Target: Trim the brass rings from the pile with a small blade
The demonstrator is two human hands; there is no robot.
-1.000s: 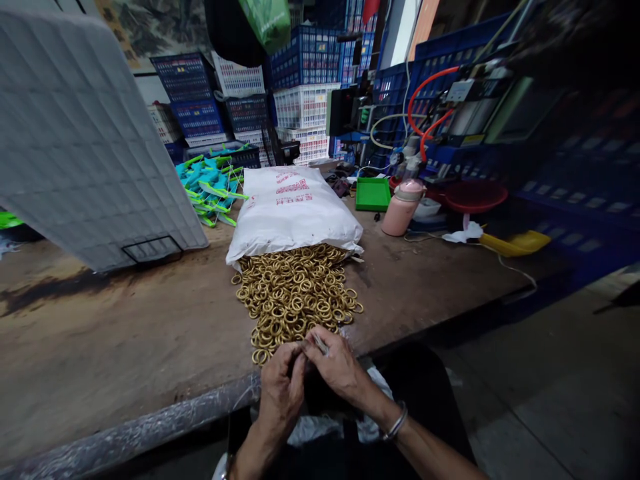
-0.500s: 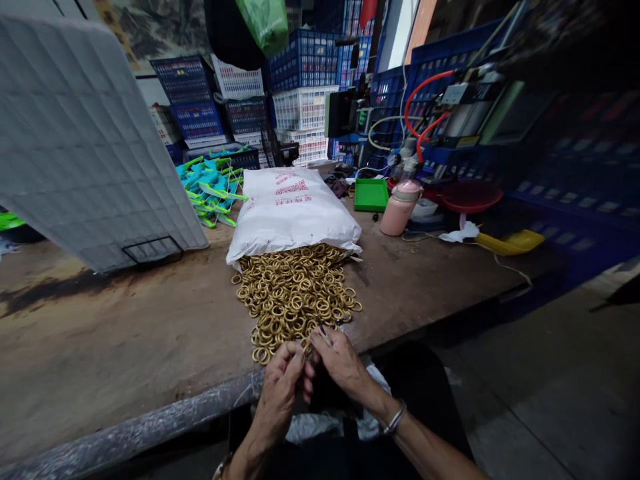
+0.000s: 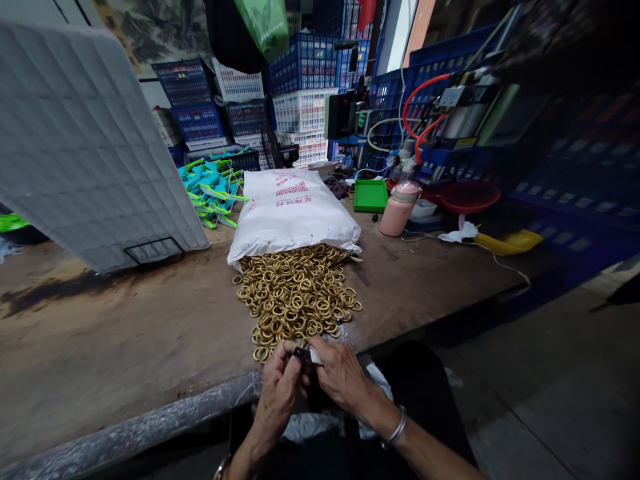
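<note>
At the table's front edge my two hands meet, just in front of a heap of brass-coloured rings (image 3: 295, 293). My right hand (image 3: 345, 377) is closed on a small knife (image 3: 314, 355), which shows a dark flat blade and a pale handle or wrap. The blade points left and reaches the thumb of my left hand (image 3: 279, 383). My left fingers are pinched together; whatever lies between them is hidden. The rings spill from the mouth of a white sack (image 3: 300, 220) with red print, which lies flat behind them.
A grey padded panel (image 3: 100, 147) leans at left. Turquoise and green plastic pieces (image 3: 213, 187) lie behind it. To the right are a green tray (image 3: 371, 195), a pink bottle (image 3: 399, 210), a red dish (image 3: 470, 197) and a yellow scoop (image 3: 510, 243). Stacked crates (image 3: 305, 110) stand behind.
The knife has turned from pointing up and away to lying level, its blade now at my left thumb. My right hand has shifted slightly down.
</note>
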